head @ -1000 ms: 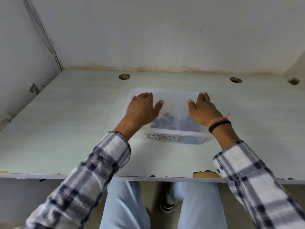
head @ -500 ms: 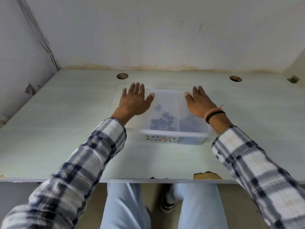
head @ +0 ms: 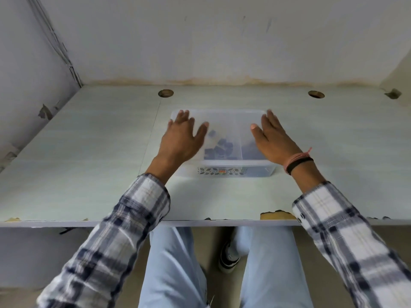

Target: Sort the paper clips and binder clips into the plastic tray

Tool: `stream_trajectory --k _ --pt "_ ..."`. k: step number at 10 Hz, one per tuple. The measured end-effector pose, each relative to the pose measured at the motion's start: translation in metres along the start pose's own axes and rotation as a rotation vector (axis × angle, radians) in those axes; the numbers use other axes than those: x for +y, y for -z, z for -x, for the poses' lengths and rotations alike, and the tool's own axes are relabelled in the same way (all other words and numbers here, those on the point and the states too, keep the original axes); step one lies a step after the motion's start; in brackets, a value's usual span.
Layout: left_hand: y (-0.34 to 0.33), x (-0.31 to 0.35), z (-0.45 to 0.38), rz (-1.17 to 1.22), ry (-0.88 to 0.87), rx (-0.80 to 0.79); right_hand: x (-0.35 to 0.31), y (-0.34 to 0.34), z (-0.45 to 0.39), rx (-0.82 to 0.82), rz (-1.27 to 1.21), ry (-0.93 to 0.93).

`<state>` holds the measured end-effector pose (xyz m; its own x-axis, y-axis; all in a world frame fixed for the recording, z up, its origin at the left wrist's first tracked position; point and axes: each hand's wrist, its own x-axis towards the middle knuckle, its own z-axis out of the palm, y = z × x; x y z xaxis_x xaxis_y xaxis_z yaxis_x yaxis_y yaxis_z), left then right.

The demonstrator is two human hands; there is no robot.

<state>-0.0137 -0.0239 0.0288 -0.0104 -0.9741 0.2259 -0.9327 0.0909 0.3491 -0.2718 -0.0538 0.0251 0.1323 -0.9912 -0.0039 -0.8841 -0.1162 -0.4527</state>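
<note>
The plastic tray (head: 224,165) is set on the desk (head: 89,163), a little beyond mid-desk, flanked by both hands. Since half a second ago the left hand (head: 181,141) and right hand (head: 274,142) have been drawn back over its sides, fingers spread flat, nothing gripped. Dark clips (head: 219,148) are seen inside, divided in two compartments; the sorting is judged finished or nearly so. A leaf-patterned label (head: 219,171) is carried on the front wall; no writing can be read.

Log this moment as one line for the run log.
left hand: open, over tray's left side | right hand: open, over right side | plastic tray: on table, dark clips inside
</note>
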Motion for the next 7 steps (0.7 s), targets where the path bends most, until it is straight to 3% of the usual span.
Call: stream_trajectory --k 1,2,4,6,7 --pt "0.006 -0.024 0.004 0.151 0.174 0.046 0.008 0.004 0.013 0.012 -0.324 -0.138" --pt "0.009 -0.030 0.010 0.442 0.339 -0.132 0.006 0.003 0.018 -0.008 -0.513 -0.184" --pt "0.020 -0.034 -0.042 0.389 0.442 -0.033 0.008 0.024 -0.040 0.084 -0.364 -0.267" --pt "-0.003 -0.056 -0.077 0.561 0.465 -0.072 0.011 0.009 -0.067 0.167 -0.301 -0.193" --pt "0.004 -0.053 -0.083 0.487 0.475 0.028 0.017 0.011 -0.082 0.174 -0.293 -0.228"
